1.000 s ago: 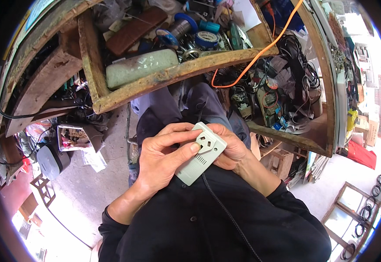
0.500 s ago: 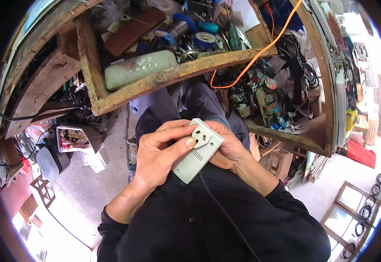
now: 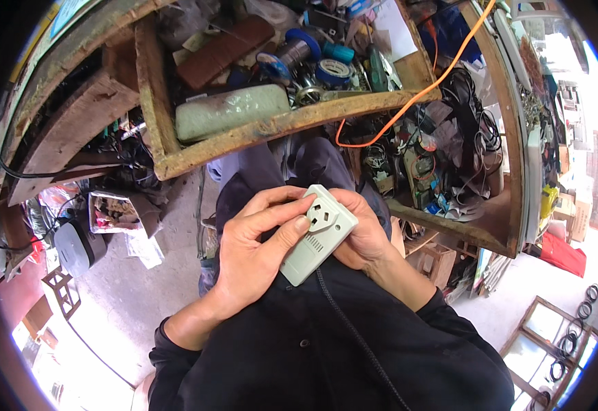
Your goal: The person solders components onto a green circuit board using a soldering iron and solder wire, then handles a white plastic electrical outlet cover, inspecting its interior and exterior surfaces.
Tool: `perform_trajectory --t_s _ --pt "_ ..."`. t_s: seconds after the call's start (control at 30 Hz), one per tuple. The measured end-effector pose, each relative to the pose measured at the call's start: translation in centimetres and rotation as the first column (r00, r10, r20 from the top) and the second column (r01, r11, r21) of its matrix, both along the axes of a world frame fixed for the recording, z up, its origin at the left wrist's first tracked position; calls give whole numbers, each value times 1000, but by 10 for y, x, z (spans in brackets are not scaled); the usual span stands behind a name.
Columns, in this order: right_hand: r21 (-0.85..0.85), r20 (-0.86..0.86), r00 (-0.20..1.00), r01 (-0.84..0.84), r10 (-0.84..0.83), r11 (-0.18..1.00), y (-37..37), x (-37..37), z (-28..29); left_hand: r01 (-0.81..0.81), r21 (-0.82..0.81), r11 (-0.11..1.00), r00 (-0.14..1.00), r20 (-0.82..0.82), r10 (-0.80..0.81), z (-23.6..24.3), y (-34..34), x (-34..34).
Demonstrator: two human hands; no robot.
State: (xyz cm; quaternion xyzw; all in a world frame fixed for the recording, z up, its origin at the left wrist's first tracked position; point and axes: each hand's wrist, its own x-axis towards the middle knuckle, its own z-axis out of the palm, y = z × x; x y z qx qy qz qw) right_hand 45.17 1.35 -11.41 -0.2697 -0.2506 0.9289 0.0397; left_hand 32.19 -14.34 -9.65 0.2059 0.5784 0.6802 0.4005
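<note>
A pale grey power socket (image 3: 303, 266) with dark plug slots and a row of vents is held tilted over my lap, its slotted face up. My left hand (image 3: 254, 246) grips its left side, the thumb pressed on the face beside the slots and the fingers along the upper edge. Around the right side and underneath, my right hand (image 3: 364, 233) is closed on the same socket; some of its fingers are hidden behind it. A black braided cord (image 3: 345, 320) runs from the socket's lower end down across my dark shirt.
An open wooden drawer (image 3: 278, 122) juts over my knees, holding a wire spool (image 3: 292, 55), a roll of blue tape (image 3: 333, 71) and a grey-green block (image 3: 232, 111). An orange cable (image 3: 403, 109) hangs over its right corner. Right of it, a wooden compartment holds tangled wires and circuit boards.
The whole view has shifted slightly, the drawer appearing a little further right. Both hands keep hold of the socket, with little visible change in grip.
</note>
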Motion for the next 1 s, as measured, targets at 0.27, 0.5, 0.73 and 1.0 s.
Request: perform_trajectory --t_s 0.27,0.5,0.73,1.0 --pt "307 -86 996 28 -2 951 2 -33 49 -99 -4 995 880 -468 85 43 -1 -18" --pt "835 -146 988 93 56 542 6 -102 85 -159 24 987 663 -738 125 70 2 -55" --pt "965 -182 968 210 175 -156 8 -150 111 -274 46 961 870 -414 268 65 5 -69" --pt "948 -201 969 230 145 -220 -15 -164 86 -405 42 913 903 -140 407 51 -12 -65"
